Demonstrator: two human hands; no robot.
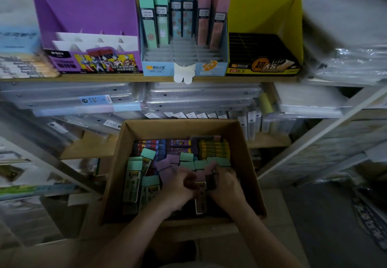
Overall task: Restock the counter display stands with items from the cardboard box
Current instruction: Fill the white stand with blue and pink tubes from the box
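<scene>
I'm at the picking step: both hands are down in the cardboard box (249, 163) at six o'clock, gathering stock, with nothing lifted out yet.

My left hand (178, 188) and right hand (227, 186) sit side by side, almost touching. Both have their fingers curled in around a small bunch of pink-capped packs (200, 188) held between them. One clear pack body hangs down below the knuckles. In this dim light I can't tell how many packs are in the bunch.

Around the hands lie loose green-capped packs (135, 166) at nine o'clock in the box. Yellow packs (213, 148) are stacked toward its far wall at one o'clock.

Up on the shelf at twelve o'clock, the blue stand (159, 69) has only its back row filled, with green, blue and pink packs upright. Its front rows stand bare. The purple stand (83, 12) at eleven o'clock and the yellow stand (261, 14) at one o'clock look unfilled.

I judge the next move is to square the bunch, lift it clear of the box rim, and seat the packs upright in the blue stand's open slots on the pink side.
</scene>
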